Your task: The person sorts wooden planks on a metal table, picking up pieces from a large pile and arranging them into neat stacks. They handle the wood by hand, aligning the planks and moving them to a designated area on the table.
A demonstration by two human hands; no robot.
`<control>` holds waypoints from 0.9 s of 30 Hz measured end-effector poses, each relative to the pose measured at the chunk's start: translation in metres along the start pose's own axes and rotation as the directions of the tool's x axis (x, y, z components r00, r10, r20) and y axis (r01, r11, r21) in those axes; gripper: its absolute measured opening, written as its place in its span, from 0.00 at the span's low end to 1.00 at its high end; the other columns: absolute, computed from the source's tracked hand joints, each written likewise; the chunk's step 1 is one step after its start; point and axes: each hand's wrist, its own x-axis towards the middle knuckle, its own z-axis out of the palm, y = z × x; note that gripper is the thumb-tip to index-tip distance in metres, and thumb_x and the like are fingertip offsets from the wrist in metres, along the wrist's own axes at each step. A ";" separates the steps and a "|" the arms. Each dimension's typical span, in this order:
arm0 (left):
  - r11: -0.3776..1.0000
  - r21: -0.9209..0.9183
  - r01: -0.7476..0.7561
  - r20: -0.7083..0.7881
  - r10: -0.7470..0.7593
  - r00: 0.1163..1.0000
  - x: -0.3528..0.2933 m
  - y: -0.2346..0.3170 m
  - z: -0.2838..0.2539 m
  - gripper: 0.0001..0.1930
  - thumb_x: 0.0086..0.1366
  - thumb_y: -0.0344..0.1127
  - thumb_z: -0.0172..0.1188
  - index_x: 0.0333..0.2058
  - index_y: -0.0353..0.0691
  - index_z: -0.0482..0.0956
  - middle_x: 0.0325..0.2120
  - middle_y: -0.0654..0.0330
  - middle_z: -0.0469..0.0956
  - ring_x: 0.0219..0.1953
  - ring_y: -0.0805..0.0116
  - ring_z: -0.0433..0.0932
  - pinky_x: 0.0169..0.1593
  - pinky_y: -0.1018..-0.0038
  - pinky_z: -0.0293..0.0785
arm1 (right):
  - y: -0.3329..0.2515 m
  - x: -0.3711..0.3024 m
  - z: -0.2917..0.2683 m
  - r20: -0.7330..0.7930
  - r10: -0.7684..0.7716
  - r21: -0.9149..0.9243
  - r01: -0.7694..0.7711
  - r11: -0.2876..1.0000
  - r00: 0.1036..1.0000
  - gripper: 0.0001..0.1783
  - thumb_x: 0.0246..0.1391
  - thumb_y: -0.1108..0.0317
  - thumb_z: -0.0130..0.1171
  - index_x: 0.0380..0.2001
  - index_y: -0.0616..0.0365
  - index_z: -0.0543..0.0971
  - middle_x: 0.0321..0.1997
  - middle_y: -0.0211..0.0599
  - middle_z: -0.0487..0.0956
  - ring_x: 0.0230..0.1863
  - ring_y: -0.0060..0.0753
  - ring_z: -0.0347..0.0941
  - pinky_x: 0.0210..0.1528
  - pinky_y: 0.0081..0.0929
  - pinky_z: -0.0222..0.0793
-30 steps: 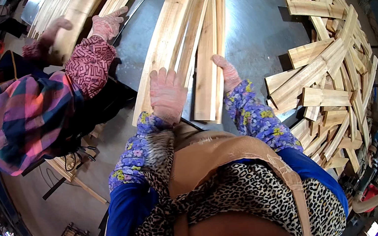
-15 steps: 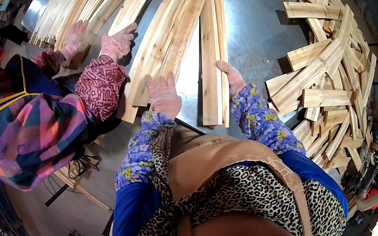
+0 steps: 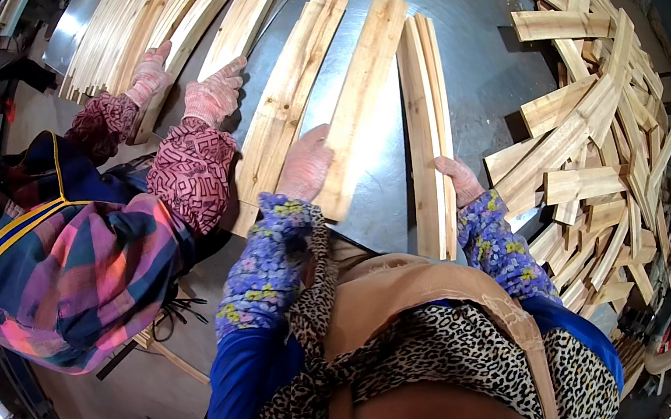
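Note:
My left hand (image 3: 307,164), in a pale pink glove, is closed on the left edge of a wide wooden board (image 3: 366,98), whose near end lies just above the table's front edge. My right hand (image 3: 461,179), gloved alike, grips a narrow bundle of wooden boards (image 3: 422,133) by their right side. The boards in it stand close together, and the fingers under them are partly hidden. Left of my left hand, more light boards with knots (image 3: 288,102) lie slanted on the metal table (image 3: 379,127).
A co-worker's gloved hands (image 3: 214,94) rest by another small group of boards (image 3: 241,25) at the left. Beyond them lies a long row of narrow strips (image 3: 124,32). A jumbled heap of boards (image 3: 594,113) fills the right side, some ends jutting over the table.
The wide board in my left hand has slid right, apart from the boards at the left. My right hand and its bundle have also shifted right. The co-worker's left hand has moved slightly.

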 end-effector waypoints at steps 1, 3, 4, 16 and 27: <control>1.000 0.013 -0.005 0.004 0.005 1.000 0.005 -0.016 0.014 0.27 0.65 0.34 0.61 0.62 0.32 0.82 0.52 0.46 0.86 0.54 0.54 0.84 0.61 0.65 0.79 | 0.001 0.000 -0.003 -0.027 -0.006 0.013 0.007 1.000 1.000 0.39 0.60 0.55 0.78 0.66 0.64 0.76 0.53 0.44 0.86 0.51 0.40 0.87 0.53 0.38 0.89; 0.971 0.229 -0.067 -0.051 0.080 0.995 0.004 -0.011 0.017 0.26 0.65 0.34 0.64 0.62 0.33 0.82 0.45 0.48 0.87 0.48 0.56 0.85 0.57 0.64 0.80 | -0.003 -0.005 -0.001 -0.088 -0.002 0.012 0.003 1.000 0.996 0.40 0.57 0.55 0.81 0.66 0.64 0.76 0.54 0.44 0.86 0.53 0.40 0.87 0.54 0.38 0.88; 0.899 0.423 -0.112 -0.089 0.165 0.982 -0.007 0.021 0.012 0.27 0.65 0.35 0.64 0.62 0.33 0.81 0.43 0.47 0.87 0.47 0.54 0.85 0.56 0.62 0.80 | -0.006 -0.010 0.001 -0.096 -0.009 0.031 0.012 0.999 0.995 0.41 0.56 0.55 0.82 0.67 0.64 0.76 0.54 0.43 0.86 0.52 0.40 0.87 0.54 0.38 0.88; 0.653 0.754 0.074 -0.254 0.186 0.949 0.008 0.044 -0.071 0.42 0.59 0.53 0.76 0.68 0.37 0.77 0.59 0.41 0.81 0.60 0.45 0.81 0.66 0.55 0.75 | 0.012 0.027 -0.039 -0.017 -0.040 0.038 0.040 0.998 0.999 0.52 0.54 0.58 0.83 0.75 0.65 0.67 0.59 0.44 0.84 0.56 0.41 0.85 0.60 0.37 0.85; 0.808 -0.543 0.228 0.105 -0.205 0.973 0.009 0.059 -0.106 0.37 0.67 0.44 0.65 0.69 0.23 0.75 0.53 0.50 0.86 0.52 0.59 0.86 0.59 0.66 0.82 | -0.021 0.003 -0.009 0.005 -0.012 0.104 0.011 0.995 1.000 0.56 0.51 0.56 0.84 0.77 0.63 0.66 0.62 0.44 0.82 0.61 0.42 0.83 0.64 0.38 0.84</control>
